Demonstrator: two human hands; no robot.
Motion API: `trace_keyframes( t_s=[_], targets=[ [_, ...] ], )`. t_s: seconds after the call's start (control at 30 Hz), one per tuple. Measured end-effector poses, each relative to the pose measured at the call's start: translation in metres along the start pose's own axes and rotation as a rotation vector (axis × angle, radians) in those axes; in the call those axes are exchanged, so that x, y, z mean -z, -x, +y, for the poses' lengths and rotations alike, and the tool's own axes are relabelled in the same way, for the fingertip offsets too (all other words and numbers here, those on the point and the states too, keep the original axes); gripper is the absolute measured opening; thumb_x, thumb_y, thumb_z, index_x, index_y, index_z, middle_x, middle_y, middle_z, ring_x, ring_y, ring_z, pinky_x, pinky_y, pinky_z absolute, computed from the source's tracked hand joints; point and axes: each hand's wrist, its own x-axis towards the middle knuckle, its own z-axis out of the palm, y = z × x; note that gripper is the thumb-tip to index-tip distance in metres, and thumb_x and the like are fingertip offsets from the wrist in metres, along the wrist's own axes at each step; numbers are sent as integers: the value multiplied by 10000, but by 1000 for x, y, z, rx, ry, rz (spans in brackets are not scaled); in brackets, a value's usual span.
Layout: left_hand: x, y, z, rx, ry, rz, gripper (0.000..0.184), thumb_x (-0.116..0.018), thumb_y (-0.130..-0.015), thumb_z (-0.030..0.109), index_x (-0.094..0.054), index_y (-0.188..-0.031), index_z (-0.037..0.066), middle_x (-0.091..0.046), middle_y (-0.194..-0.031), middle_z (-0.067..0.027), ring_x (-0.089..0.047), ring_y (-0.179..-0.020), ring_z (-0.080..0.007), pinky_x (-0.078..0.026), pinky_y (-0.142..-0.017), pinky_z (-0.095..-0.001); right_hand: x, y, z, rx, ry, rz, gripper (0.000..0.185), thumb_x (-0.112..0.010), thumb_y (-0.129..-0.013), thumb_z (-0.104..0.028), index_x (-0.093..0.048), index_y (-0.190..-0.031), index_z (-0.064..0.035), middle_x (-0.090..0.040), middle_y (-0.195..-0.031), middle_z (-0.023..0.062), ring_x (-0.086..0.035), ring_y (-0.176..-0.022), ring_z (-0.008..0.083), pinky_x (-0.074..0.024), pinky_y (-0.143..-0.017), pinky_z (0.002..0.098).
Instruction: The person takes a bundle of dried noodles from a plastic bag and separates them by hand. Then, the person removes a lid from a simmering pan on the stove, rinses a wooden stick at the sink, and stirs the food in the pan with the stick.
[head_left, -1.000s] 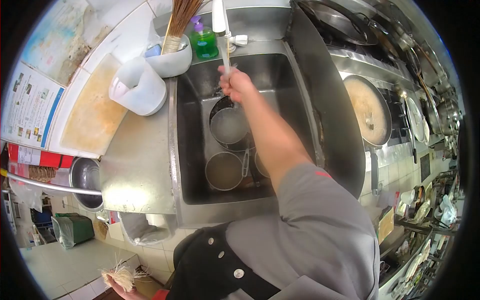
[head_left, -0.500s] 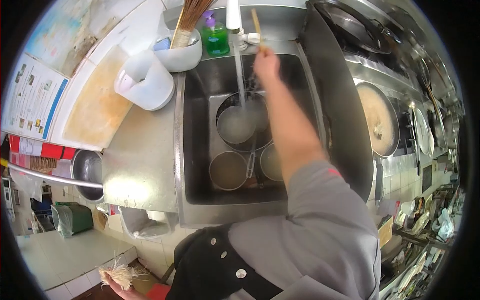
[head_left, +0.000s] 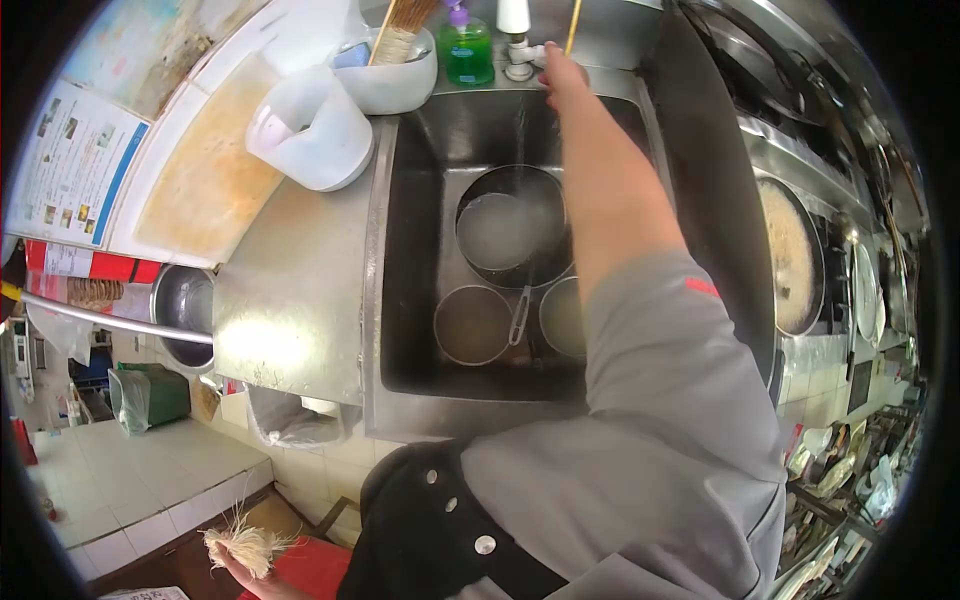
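At the back of the sink (head_left: 403, 385), my right hand (head_left: 566, 78) is at the tap (head_left: 518, 58). Its fingers are closed round a thin wooden stick (head_left: 573, 27) that points up, and they touch the white tap handle. Only faint drops show below the spout. At the lower left, my left hand (head_left: 243, 574) grips a pale bundle of frayed fibres (head_left: 250, 545), away from the sink. In the sink, a large dark pot (head_left: 556, 190) holds a smaller round vessel (head_left: 490, 232) of cloudy water. Nearer me are two round vessels of cloudy liquid (head_left: 472, 325) and a utensil handle (head_left: 520, 316).
Green pump soap (head_left: 467, 55), a cut white jug (head_left: 320, 140) and a white tub (head_left: 400, 85) with a straw brush stand behind and left. A metal divider (head_left: 715, 200) separates the sink from a pan (head_left: 795, 255) of pale liquid on the right. A bagged bin (head_left: 290, 420) hangs below the counter.
The water stream from the tap has stopped. My right hand has moved back to the tap handle, the stick now more upright. The camera view has shifted slightly; my left hand still holds the fibres.
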Motion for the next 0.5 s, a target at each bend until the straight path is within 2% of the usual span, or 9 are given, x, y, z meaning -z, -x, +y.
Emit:
trace_keyframes(
  t_s=[0.1, 0.13, 0.17, 0.2, 0.33, 0.37, 0.4, 0.43, 0.5],
  targets=[
    [-34, -3, -9, -35, 32, 132, 375, -527, -958, 335, -504, -1195, 46, -585, -1119, -96, -589, -976, -212, -509, -817, -369, -15, 6, 27, -13, -212, 90, 621, -496, -926, -482, -544, -1245, 48, -639, -1108, 189, -626, -1008, 337, -508, -822, 438],
    [-49, -7, -14, -47, 42, 135, 356, -531, -955, 326, -505, -1174, 46, -584, -1099, -95, -588, -960, -210, -507, -804, -365, -9, 54, 22, -72, -274, 105, 544, -474, -949, -430, -557, -1224, 32, -628, -1141, 196, -622, -1015, 336, -512, -799, 444],
    [-63, -9, -19, -61, 51, 136, 338, -535, -952, 316, -507, -1153, 46, -582, -1080, -93, -586, -944, -209, -505, -792, -361, -22, 55, 54, 18, -353, 119, 389, -442, -965, -424, -558, -886, -61, -496, -635, 64, -450, -494, 198, -345, -421, 389],
    [-77, -12, -25, -77, 60, 133, 320, -539, -949, 306, -509, -1132, 46, -581, -1060, -91, -585, -928, -207, -503, -780, -357, -25, 95, 69, 104, -167, 190, 324, -437, -964, -353, -555, -881, -64, -503, -639, 73, -460, -494, 203, -342, -407, 389],
    [-99, -22, -43, -85, 138, 56, 251, -555, -936, 268, -515, -1047, 47, -574, -981, -84, -579, -863, -201, -494, -731, -341, -20, 234, 120, 3, 45, -385, 137, -546, -909, -171, -635, -918, -67, -544, -651, 77, -510, -485, 184, -417, -407, 355],
    [-104, -25, -50, -69, 172, 23, 235, -559, -933, 259, -517, -1026, 47, -572, -962, -82, -577, -847, -200, -492, -718, -337, -11, 267, 122, -3, 117, -510, 169, -576, -893, -187, -697, -868, -72, -672, -773, 131, -664, -636, 241, -518, -530, 394],
    [-108, -30, -56, -52, 223, -16, 220, -563, -930, 249, -518, -1005, 48, -571, -942, -81, -576, -830, -198, -490, -706, -333, -2, 306, 117, 73, 123, -523, 179, -578, -901, -201, -700, -924, -73, -668, -759, 116, -637, -589, 223, -505, -510, 371],
    [-110, -33, -64, -31, 270, -52, 205, -567, -927, 239, -520, -984, 48, -569, -923, -79, -574, -814, -196, -488, -694, -329, 16, 347, 105, 237, 159, -563, 193, -559, -946, -247, -644, -937, -74, -565, -696, 39, -534, -608, 126, -444, -538, 307],
    [-114, -41, -78, 15, 386, -125, 181, -575, -920, 220, -523, -942, 48, -566, -883, -75, -571, -782, -193, -484, -669, -321, 54, 403, 85, 280, 137, -701, 261, -567, -956, -356, -611, -998, -102, -489, -681, -9, -442, -621, 96, -390, -543, 272]
  ],
)
